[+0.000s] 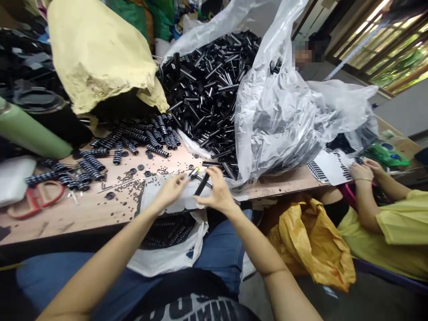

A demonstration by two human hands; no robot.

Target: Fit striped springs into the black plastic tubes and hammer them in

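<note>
At the table's front edge my right hand (219, 191) holds a short black tube (201, 184) slantwise between thumb and fingers. Just to its left, my left hand (172, 191) has its fingertips pinched at a small dark, shiny piece (193, 173) with a yellow-green spot; its kind is too small to make out. Beneath both hands lies a pale sheet (152, 191). Right behind them, a big heap of black tubes (214, 80) spills from a clear plastic bag (277, 120).
Left are bundles of banded black-and-white rods (133, 138), scattered small dark bits (127, 189), red-handled scissors (36, 200) and a green bottle (30, 127). A yellow sack (103, 53) stands behind. A co-worker's hands (363, 169) are at right, above an orange bag (310, 245).
</note>
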